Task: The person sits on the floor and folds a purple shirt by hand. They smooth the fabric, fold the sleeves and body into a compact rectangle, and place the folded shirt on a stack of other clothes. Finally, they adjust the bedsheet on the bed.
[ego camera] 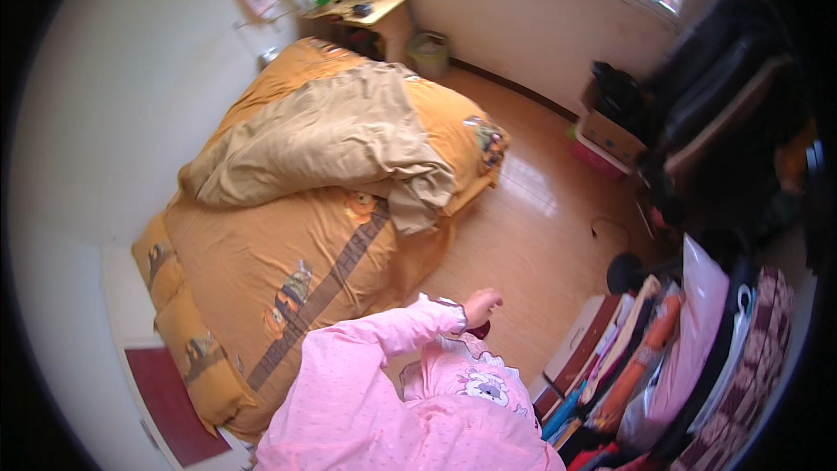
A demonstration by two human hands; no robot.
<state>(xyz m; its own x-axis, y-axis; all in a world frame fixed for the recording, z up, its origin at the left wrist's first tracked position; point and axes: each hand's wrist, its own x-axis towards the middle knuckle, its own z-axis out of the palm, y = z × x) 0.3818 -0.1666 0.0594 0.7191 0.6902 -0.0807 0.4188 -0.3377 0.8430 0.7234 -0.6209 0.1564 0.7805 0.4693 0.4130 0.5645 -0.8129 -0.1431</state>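
My left hand (482,307) hangs loosely in front of me over the wood-look floor, its fingers slightly bent, with nothing visible in it. The pink pyjama sleeve (418,325) reaches to the wrist, above pink clothing with a dog print (485,387). My right hand is out of view. To the left of my left hand stands a bed with an orange printed cover (222,255). A rumpled beige quilt or cover (314,137) lies across its middle. Orange pillows (203,366) are at the bed's near left end.
Hanging clothes (693,327) crowd the lower right. A cardboard box (611,137) sits in a pink tub (598,158) near the wall, beside a dark bulky chair or sofa (719,85). A cluttered desk (386,8) and a waste bin (428,55) stand beyond the bed. A cable crosses the floor.
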